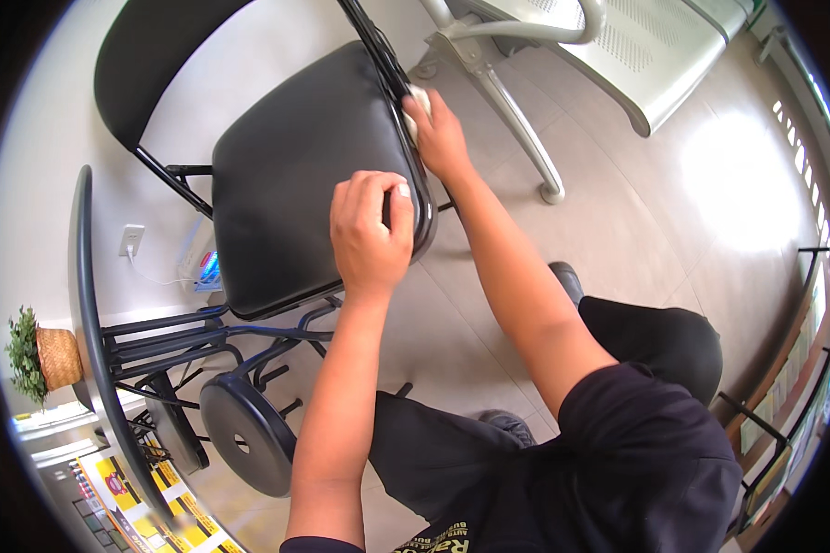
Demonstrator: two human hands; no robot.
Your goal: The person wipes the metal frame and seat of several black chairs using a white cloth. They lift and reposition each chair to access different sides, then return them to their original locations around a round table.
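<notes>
A black folding chair with a padded seat and curved backrest stands before me. My right hand is closed on a pale cloth, pressed to the seat's right side beside the black metal frame. Part of the cloth is hidden behind the fingers. Over the front right part of the seat, my left hand is curled, with the thumb near the bent index finger. Its palm side is out of sight, so I cannot tell whether anything is inside it.
A silver perforated bench stands on the far right. On the left are a dark round table, a potted plant and a black round stool. A white cord runs from a wall outlet. Shelving lines the right edge.
</notes>
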